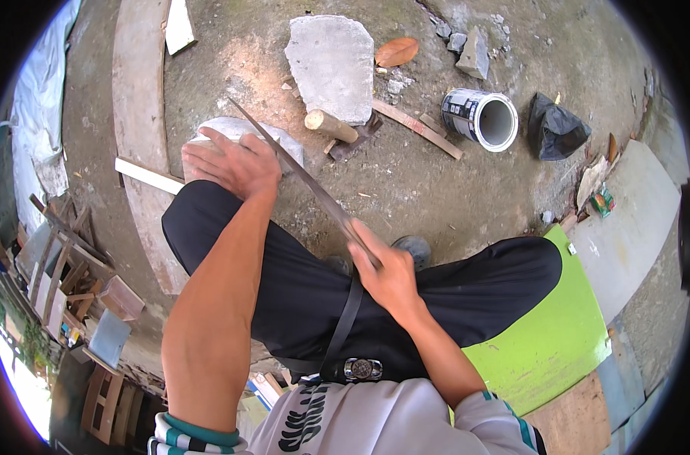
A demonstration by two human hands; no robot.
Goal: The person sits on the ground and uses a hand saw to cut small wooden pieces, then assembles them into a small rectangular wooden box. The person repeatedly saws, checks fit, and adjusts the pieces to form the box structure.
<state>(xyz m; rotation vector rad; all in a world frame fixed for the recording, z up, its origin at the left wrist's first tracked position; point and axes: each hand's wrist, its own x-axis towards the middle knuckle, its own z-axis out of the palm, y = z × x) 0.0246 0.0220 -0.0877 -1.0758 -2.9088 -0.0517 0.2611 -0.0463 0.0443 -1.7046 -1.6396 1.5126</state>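
My right hand (387, 269) is closed around the near end of a long, narrow dark blade (307, 176), like a machete. The blade slants up and left over the ground, and its pointed tip passes the far side of a pale grey stone (280, 144). On that stone my left hand (243, 163) lies with its fingers stretched out, close to the blade but apart from it. Just right of the blade is a short, round wooden piece (328, 125), with a dark metal piece (358, 141) beside it. The blade's handle is hidden in my right fist.
A flat concrete slab (331, 64) lies ahead, near a brown leaf (396, 52). An open can (474, 117) on its side and a black plastic bag (555, 129) are at right. A long board (142, 83) runs along the left. A green panel (561, 326) lies beside my right knee.
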